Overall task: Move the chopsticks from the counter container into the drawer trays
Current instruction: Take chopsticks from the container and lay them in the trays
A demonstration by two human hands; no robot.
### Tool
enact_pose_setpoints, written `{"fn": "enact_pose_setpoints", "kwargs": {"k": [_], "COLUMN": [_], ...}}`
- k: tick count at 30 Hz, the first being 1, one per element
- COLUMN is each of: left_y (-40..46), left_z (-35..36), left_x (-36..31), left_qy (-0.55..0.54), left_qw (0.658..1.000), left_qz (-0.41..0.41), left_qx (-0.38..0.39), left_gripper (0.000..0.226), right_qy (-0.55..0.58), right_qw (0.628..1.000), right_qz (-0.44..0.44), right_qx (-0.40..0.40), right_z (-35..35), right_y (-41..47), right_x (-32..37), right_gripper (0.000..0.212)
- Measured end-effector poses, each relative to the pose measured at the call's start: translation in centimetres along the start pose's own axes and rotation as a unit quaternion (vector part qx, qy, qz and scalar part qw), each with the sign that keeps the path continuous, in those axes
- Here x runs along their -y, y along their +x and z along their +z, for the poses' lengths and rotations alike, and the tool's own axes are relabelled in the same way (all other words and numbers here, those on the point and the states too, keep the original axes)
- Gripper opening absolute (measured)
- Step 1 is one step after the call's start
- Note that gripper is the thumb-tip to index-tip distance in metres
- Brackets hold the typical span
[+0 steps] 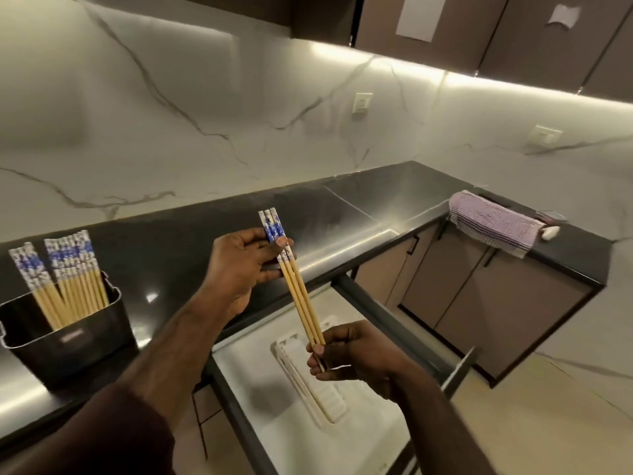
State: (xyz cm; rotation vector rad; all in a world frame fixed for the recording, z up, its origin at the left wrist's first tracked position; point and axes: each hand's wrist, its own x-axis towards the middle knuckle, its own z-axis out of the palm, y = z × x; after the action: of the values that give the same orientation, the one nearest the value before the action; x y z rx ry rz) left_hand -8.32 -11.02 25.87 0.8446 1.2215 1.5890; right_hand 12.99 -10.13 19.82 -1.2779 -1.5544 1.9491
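While the left hand pinches the chopsticks up top, the right hand pinches their tips — above the open drawer.

Marble-veined wall – lit strip under brown cabinets, black counter.

I see the three chopsticks I hold as pale yellow wood with blue-and-white patterned tops. The chopsticks in the container carry the same blue-and-white print over yellow shafts. The container is black. The counter is glossy black, the wall white marble with grey veins. The drawer tray looks white. The towel is purple-and-white striped.
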Motion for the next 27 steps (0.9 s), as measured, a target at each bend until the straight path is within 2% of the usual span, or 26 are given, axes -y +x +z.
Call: {"fn": "enact_pose_setpoints", "kwargs": {"k": [7, 12, 16, 20, 23, 27], "left_y": [2.5, 6.2, 9.3, 11.0, 11.9, 13.9], "left_z": [3.8, 4.3, 3.8, 2.8, 2.2, 1.1], "left_x": [5.7, 11.3, 17.0, 21.9, 24.7, 28.3], "left_qy": [0.009, -0.001, -0.02, -0.035, -0.033, 0.022], "left_qw": [0.996, 0.987, 0.975, 0.955, 0.948, 0.951], "left_qz": [-0.087, -0.156, -0.221, -0.295, -0.314, -0.299], "left_qx": [0.019, 0.031, 0.023, 0.002, -0.024, -0.072], "left_gripper": [0.017, 0.018, 0.021, 0.018, 0.015, 0.036], "right_qy": [0.01, 0.004, -0.017, -0.052, -0.087, -0.153], "right_qw": [0.997, 0.988, 0.98, 0.968, 0.957, 0.942], "right_qz": [0.055, 0.113, 0.157, 0.207, 0.234, 0.25], "right_qx": [-0.052, -0.103, -0.121, -0.134, -0.149, -0.162], "right_z": [-4.7, -6.6, -7.7, -8.1, -8.3, -9.0], "right_y": [0.4, 3.3, 6.5, 9.9, 12.1, 14.6], "right_x": [-3.6, -6.2, -8.4, -11.5, -13.8, -17.1], "right_gripper": [0.015, 0.018, 0.011, 0.021, 0.024, 0.03]}}
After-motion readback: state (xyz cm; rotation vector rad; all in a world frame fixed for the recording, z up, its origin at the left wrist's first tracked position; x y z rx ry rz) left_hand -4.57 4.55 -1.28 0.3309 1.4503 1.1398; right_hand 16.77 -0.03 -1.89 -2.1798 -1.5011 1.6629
